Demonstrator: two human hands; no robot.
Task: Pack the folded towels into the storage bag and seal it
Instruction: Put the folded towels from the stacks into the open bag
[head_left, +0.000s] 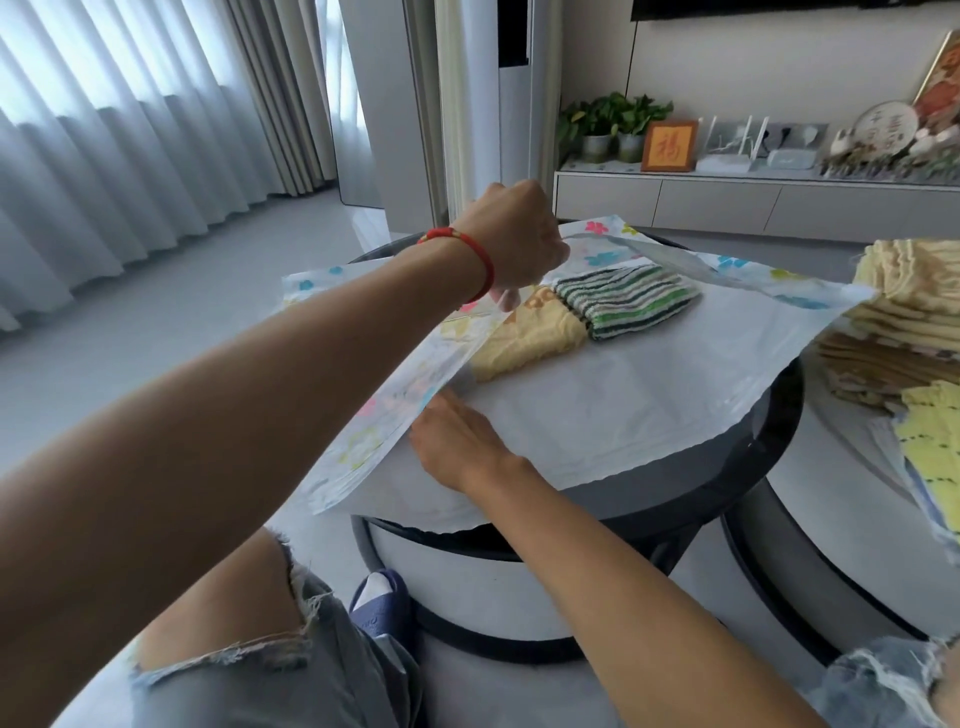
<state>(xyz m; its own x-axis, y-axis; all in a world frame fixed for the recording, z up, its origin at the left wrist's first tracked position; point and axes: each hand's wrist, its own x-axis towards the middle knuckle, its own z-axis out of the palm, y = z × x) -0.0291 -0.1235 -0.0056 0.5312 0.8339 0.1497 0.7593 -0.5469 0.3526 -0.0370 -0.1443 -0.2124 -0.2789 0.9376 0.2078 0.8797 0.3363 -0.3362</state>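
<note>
While the storage bag (597, 410) lay spread flat over the round dark-rimmed table (769, 431), the left hand (519, 244) hung above its far-left part, at about eleven o'clock from the table's middle. Its fingers (506, 299) were curled downward and pinched the bag's flower-printed upper layer (415, 395), lifting that sheet clear of the white lower layer so the bag's mouth gaped along its left side. A red cord bracelet (480, 260) circled the left wrist.

The right hand (457, 447) rested at about seven o'clock on the table, near the bag's open edge, its fingers fairly straight and reaching toward the lifted flap; whether the fingertips were under that layer could not be told, and they gripped nothing that showed.

Two folded towels lay side by side on the white lower layer, touching each other. The yellow towel (530, 338) was to the left, partly under the raised printed sheet, just below the left hand. The green-and-white striped towel (628, 299) sat at its right, toward one o'clock, uncovered.

At three o'clock, on a second round table (841, 499) just beside the first, a stack of more folded towels (904, 332) in pale yellow and tan stood, with another pale yellow piece (935, 447) lying nearer, below the stack.

Beyond the tables, at twelve o'clock, a low cabinet (727, 200) carried potted plants (613, 124) and a framed plaque (669, 145).
</note>
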